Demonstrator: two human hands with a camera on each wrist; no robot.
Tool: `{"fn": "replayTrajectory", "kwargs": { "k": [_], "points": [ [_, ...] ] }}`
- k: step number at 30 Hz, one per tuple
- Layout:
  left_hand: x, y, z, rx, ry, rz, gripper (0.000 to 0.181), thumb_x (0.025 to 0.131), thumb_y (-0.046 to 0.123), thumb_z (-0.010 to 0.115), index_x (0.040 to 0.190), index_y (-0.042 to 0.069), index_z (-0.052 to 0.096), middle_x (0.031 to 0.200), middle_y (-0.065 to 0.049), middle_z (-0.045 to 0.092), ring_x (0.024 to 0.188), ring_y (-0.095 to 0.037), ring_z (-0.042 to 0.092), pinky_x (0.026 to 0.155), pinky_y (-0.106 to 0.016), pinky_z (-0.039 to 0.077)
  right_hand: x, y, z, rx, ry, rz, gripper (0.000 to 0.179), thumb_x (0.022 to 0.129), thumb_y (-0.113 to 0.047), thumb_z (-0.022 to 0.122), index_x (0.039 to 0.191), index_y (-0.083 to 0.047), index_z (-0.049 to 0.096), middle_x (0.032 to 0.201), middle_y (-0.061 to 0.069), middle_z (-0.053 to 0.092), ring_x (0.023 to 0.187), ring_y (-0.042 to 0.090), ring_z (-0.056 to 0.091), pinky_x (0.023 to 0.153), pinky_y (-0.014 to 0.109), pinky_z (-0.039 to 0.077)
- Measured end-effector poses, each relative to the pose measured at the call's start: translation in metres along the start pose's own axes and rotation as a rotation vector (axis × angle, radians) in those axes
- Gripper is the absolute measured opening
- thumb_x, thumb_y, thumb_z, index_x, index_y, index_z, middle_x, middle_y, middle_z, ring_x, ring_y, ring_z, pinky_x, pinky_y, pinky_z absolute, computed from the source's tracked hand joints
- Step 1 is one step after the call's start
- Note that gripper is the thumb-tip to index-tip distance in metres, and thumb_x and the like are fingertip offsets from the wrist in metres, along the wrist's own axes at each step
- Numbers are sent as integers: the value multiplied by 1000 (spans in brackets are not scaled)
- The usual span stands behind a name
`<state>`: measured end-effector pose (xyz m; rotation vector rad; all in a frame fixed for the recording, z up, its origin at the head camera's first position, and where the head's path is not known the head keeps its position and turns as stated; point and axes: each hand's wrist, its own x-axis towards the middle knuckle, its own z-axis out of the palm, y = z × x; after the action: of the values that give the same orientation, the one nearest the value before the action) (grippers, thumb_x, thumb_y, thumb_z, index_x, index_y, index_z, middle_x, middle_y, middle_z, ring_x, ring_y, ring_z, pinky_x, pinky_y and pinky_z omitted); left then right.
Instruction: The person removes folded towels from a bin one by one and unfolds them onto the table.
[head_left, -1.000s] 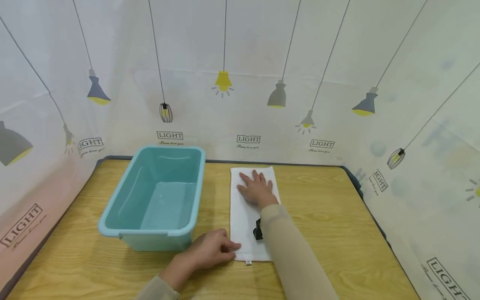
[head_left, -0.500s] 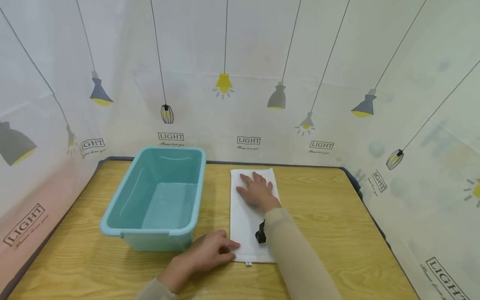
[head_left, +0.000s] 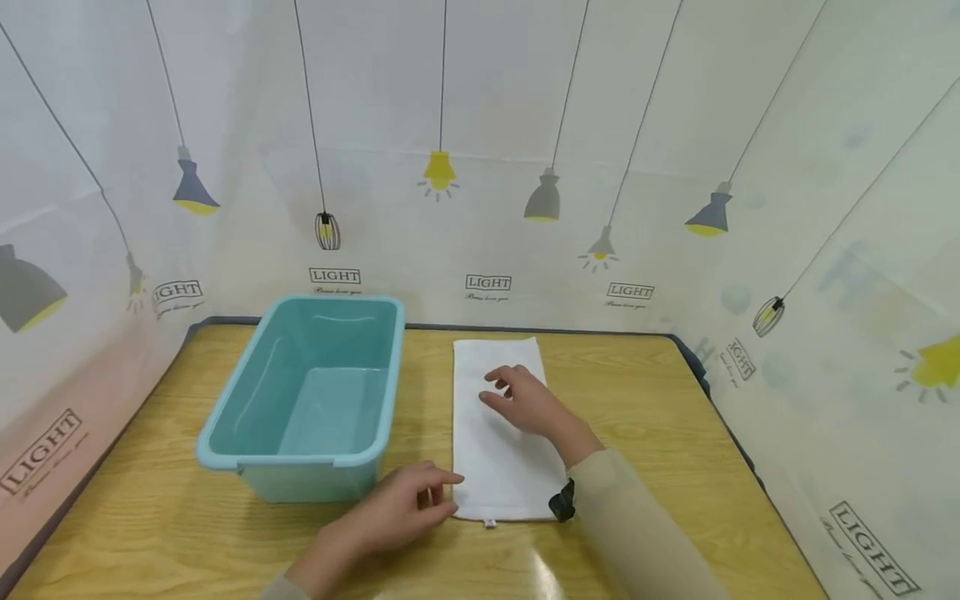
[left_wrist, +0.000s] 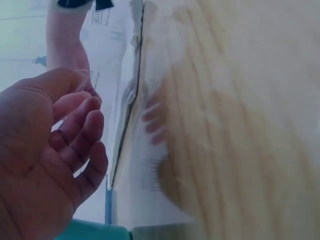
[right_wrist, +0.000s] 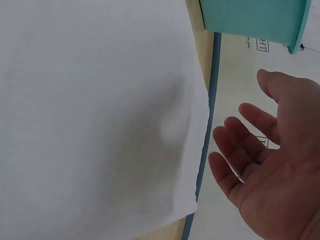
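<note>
A white towel (head_left: 487, 450) lies flat and folded into a long rectangle on the wooden table, a small tag (head_left: 490, 524) at its near edge. Above its middle hovers my right hand (head_left: 528, 404), fingers loosely bent and nothing held; the right wrist view has this hand (right_wrist: 280, 150) apart from the cloth. At the towel's near left corner is my left hand (head_left: 405, 504), thumb and index finger parted and pointing toward it. In the left wrist view the left hand (left_wrist: 55, 145) has relaxed, slightly curled fingers with nothing in them.
A light blue plastic basin (head_left: 307, 458) stands left of the towel, just beyond my left hand. The wooden table (head_left: 637, 400) extends to the right. A printed curtain (head_left: 495, 225) with lamp drawings encloses the table's back and sides. A black wrist device (head_left: 562, 502) sits at my right sleeve.
My right hand has lifted off the towel and drawn back toward me, its spread fingers now bent. My left hand has slid slightly left, off the towel's corner. The towel lies as before.
</note>
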<state>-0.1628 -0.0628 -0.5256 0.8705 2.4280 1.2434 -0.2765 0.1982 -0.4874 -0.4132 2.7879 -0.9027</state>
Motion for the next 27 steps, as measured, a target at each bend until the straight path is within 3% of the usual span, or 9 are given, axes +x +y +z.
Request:
{"fn": "replayTrajectory", "kwargs": {
  "k": [6,11,20,27],
  "points": [
    [-13,3,0,-10,33,9,34,105,24,76,135,7,76,95,8,66,82,1,56,74,-22,53,-43,-6,10,36,-52,-170,31,109,-30,70,127,-6,73,113,7,69,97,16,62,87,36,55],
    [-24,5,0,-14,63,28,36,104,24,77,135,5,75,95,7,65,84,2,57,75,-23,54,-68,-6,25,44,-149,-262,21,104,-31,78,115,-13,73,103,-1,65,89,9,58,80,28,52],
    [-29,5,-2,-25,65,46,34,105,23,76,133,4,76,95,7,66,84,2,57,74,-23,55,-80,-7,47,35,-306,-268,31,89,-37,94,110,-26,74,104,-7,62,95,4,54,89,25,48],
    [-30,4,-2,-32,61,42,34,105,23,76,132,2,76,94,7,65,82,3,57,73,-22,54,-82,-6,49,-5,-319,-253,35,86,-35,96,110,-27,72,105,-10,60,99,4,53,92,26,47]
  ]
}}
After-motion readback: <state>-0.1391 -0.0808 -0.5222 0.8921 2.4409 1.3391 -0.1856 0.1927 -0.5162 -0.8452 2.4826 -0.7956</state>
